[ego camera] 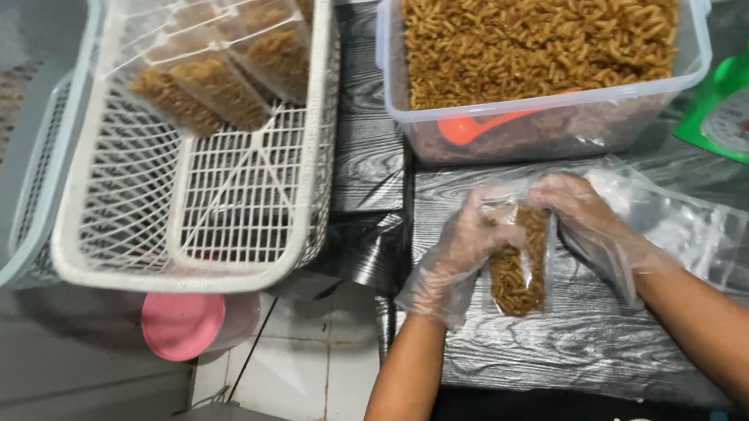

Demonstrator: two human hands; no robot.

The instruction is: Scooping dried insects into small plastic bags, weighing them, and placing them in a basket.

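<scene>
Left hand (458,252) and right hand (590,223), both in thin clear gloves, are clamped on a small clear bag (518,268) of brown twisted snacks, on the grey wood-grain surface (560,352). At 12 o'clock: a clear tub (555,124) of the same snacks. At 10 o'clock: a white lattice basket (223,215) holding filled bags.

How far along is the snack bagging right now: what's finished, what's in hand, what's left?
Done: several filled bags lie in the white basket. In hand: the left hand and right hand, both in clear gloves, hold one filled small bag at its top on the table. Left: the clear tub is near full of fried snack, and empty bags wait beside the right hand.
</scene>
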